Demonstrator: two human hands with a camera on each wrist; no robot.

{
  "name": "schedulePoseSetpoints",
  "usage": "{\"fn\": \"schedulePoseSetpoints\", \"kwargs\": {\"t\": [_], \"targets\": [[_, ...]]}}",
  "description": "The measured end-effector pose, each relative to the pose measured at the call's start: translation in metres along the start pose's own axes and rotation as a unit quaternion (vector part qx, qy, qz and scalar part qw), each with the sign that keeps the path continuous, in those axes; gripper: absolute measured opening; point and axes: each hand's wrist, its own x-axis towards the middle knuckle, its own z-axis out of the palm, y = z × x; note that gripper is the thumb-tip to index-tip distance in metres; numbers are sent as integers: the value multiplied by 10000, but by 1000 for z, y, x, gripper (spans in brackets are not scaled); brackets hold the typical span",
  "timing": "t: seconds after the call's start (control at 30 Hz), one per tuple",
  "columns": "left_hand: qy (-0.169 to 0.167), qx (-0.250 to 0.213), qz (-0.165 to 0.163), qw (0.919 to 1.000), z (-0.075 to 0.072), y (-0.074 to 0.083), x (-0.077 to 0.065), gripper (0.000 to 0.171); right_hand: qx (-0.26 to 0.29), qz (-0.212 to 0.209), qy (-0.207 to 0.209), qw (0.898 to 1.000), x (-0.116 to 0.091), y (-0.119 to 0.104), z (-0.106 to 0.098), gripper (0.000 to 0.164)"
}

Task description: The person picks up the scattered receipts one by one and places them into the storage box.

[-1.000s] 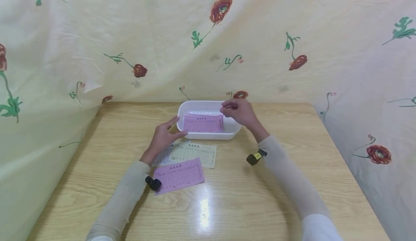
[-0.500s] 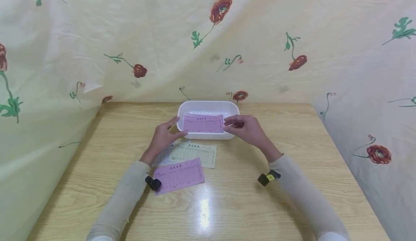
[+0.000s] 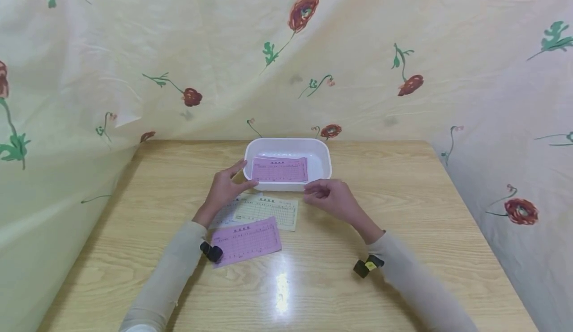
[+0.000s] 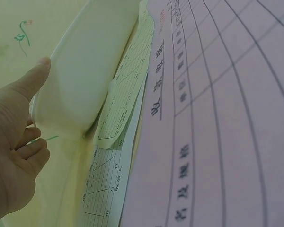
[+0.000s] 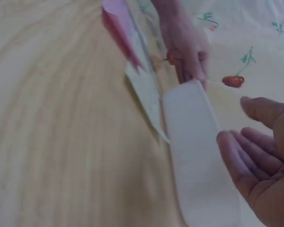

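Note:
A white plastic tray (image 3: 322, 165) stands at the back of the table with pink printed slips (image 3: 279, 170) inside. At its left end, my left hand (image 3: 225, 188) holds the tray, thumb at the near corner and fingers at the side. My right hand (image 3: 333, 200) is just in front of the tray's near right corner. In the right wrist view that hand's thumb and fingers (image 5: 234, 158) are apart and hold nothing. Toward the front lie a cream slip (image 3: 268, 211), a bluish-white slip (image 3: 222, 217) partly under it, and a pink slip (image 3: 246, 242).
The wood-grain table (image 3: 380, 292) extends on both sides of the tray. A flowered cloth (image 3: 233, 63) hangs behind the table and along both sides. Black cameras sit on the left wrist (image 3: 211, 252) and right wrist (image 3: 368, 266).
My right hand has come down from over the tray's right side, past the right edge of the slips inside, to the front of the tray. The left hand and loose slips stay put.

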Motion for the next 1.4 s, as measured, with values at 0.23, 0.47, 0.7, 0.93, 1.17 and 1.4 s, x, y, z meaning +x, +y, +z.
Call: {"fn": "schedulePoseSetpoints", "kwargs": {"t": [0.23, 0.47, 0.7, 0.93, 1.17, 1.4], "targets": [[-5, 16, -49, 10000, 0, -1, 0, 93, 64, 535, -167, 9984, -1, 9, 18, 36], [11, -31, -49, 10000, 0, -2, -1, 94, 117, 682, -37, 9976, 0, 17, 30, 37], [-12, -58, -1, 10000, 0, -1, 1, 94, -141, 654, 103, 9977, 3, 20, 36, 37], [-19, -15, -48, 10000, 0, 0, 1, 93, -215, 770, 63, 9968, 5, 19, 39, 37], [-23, -43, -99, 9999, 0, 1, 1, 91, -142, 842, 26, 9963, 9, 23, 44, 33], [-30, -57, -49, 10000, 0, -1, 1, 92, -15, 1017, 62, 9948, 12, 18, 50, 34]]}}
